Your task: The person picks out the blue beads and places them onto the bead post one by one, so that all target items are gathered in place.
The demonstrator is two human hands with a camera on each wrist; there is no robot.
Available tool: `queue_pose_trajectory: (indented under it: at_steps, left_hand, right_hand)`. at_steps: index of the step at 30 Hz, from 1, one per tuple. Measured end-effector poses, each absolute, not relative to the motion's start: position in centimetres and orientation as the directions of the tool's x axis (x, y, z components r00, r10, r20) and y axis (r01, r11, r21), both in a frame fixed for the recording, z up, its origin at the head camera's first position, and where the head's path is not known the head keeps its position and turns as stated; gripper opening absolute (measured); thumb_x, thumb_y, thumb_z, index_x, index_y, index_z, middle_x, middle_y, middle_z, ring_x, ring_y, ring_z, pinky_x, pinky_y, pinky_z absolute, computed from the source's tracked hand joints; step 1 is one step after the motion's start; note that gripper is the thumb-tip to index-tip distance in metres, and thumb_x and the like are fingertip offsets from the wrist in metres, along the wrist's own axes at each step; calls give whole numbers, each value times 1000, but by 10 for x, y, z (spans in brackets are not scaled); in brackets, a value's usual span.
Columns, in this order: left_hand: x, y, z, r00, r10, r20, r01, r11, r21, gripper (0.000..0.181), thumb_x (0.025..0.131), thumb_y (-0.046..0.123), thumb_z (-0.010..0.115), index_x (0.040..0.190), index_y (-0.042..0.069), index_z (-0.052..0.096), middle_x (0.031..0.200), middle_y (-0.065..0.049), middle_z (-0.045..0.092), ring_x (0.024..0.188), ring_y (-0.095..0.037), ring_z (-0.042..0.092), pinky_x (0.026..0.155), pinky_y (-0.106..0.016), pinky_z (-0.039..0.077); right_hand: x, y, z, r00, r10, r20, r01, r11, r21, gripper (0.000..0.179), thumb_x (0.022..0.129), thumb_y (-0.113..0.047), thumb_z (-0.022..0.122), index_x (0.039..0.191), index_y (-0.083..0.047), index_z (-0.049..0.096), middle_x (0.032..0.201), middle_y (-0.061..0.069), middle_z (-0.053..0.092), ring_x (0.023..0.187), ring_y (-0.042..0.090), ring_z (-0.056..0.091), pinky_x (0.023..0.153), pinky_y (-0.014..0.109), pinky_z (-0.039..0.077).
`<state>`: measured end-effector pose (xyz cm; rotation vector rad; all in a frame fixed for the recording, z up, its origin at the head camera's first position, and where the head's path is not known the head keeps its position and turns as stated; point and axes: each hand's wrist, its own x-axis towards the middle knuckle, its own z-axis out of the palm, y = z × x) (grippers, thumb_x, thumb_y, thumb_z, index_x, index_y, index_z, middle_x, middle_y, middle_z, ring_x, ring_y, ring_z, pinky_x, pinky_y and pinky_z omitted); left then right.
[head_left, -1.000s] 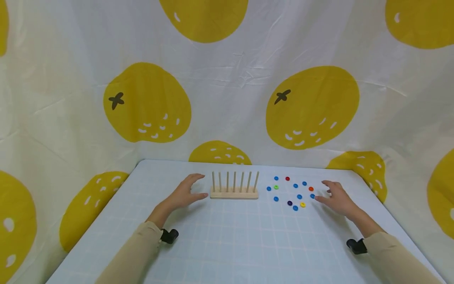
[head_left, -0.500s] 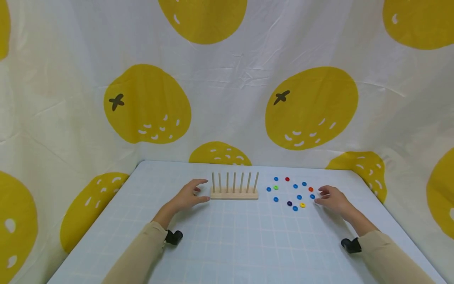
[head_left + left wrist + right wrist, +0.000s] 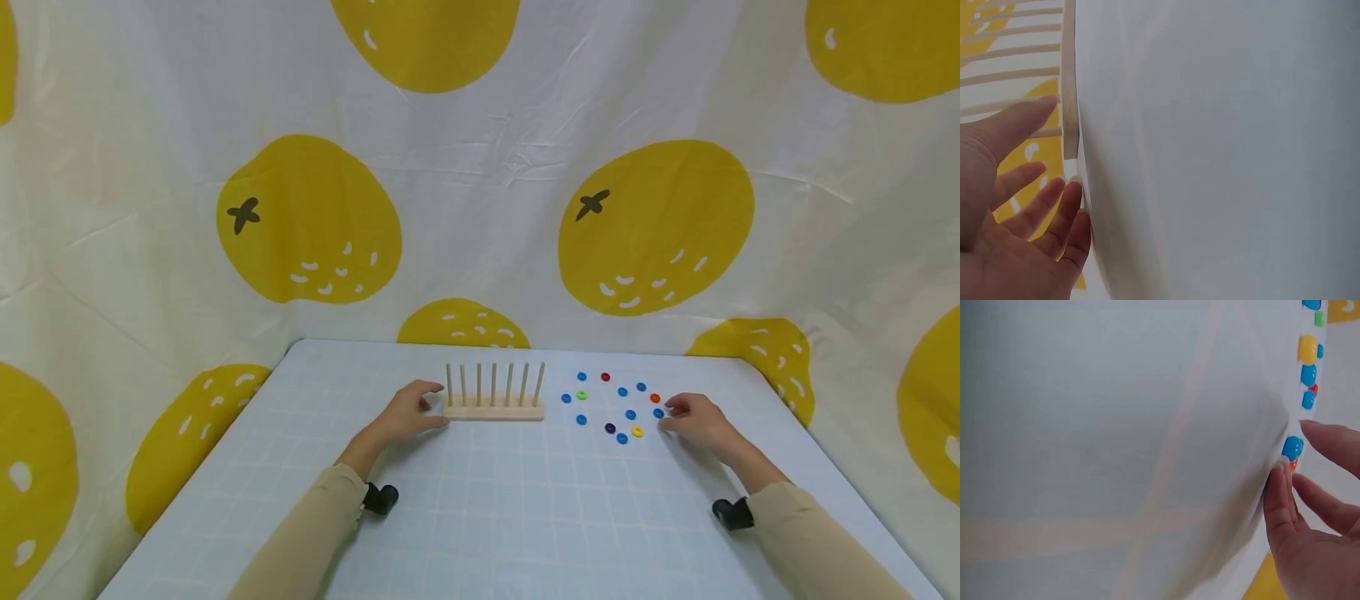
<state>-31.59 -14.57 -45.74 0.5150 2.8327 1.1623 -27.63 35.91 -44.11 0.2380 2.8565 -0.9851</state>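
A wooden rack [image 3: 495, 413] with several upright pegs stands near the back of the table. My left hand [image 3: 403, 414] is at its left end, thumb and fingers spread apart; in the left wrist view the thumb passes in front of the pegs near the end of the base [image 3: 1069, 94], and contact is unclear. Right of the rack lie small coloured rings. My right hand [image 3: 699, 421] is beside the rightmost blue ring [image 3: 658, 413], close to an orange ring [image 3: 656, 398]. The right wrist view has that blue ring [image 3: 1293, 447] between thumb and fingers, the thumb apart from it.
Several more rings are scattered there: yellow [image 3: 637, 432], dark purple [image 3: 610, 428], green [image 3: 581, 396], red [image 3: 605, 377] and other blue ones. A pale checked cloth covers the table [image 3: 510, 517]. A white curtain [image 3: 480, 208] with yellow fruit hangs behind.
My left hand has moved right and closer to the rack's left end. The right hand has shifted slightly left beside the blue ring, its fingers more bent. Rack and rings stay put.
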Motion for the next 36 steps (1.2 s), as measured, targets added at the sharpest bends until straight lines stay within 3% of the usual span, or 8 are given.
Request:
queue_pose_trajectory:
  at_steps: [11,20,29,36]
  left_hand:
    - [-317,-142,-462,-955,292,44,239,674,699,61,81,12,87,133,-5,61,115,-16,59,79,-18,54,70,-31,46]
    - [-322,-136,-468,-964,265,11,199,695,691,57,81,13,87,132,-1,65,114,-11,60,81,-18,53,72,-30,46]
    - [-324,-133,-464,-967,254,-16,160,654,740,57,82,12,87,131,-4,62,97,-8,60,86,-19,52,79,-33,44]
    - [-327,-132,-468,-969,246,-18,141,612,778,56,83,13,87,131,-2,62,95,-5,58,87,-19,51,80,-32,43]
  right_hand:
    - [-283,354,-444,-984,99,-151,171,778,-604,41,94,-15,72,125,8,59,110,25,59,97,36,54,89,46,53]
    - [-287,359,-450,-987,68,-145,142,793,-592,32,95,-14,70,119,6,62,100,17,60,89,29,55,78,33,52]
    - [-287,354,-447,-987,59,-147,133,809,-572,28,95,-13,70,114,7,63,98,16,62,88,28,56,80,35,54]
    - [-288,353,-443,-985,53,-162,136,821,-554,27,97,-13,69,111,9,61,92,15,60,81,25,56,74,31,53]
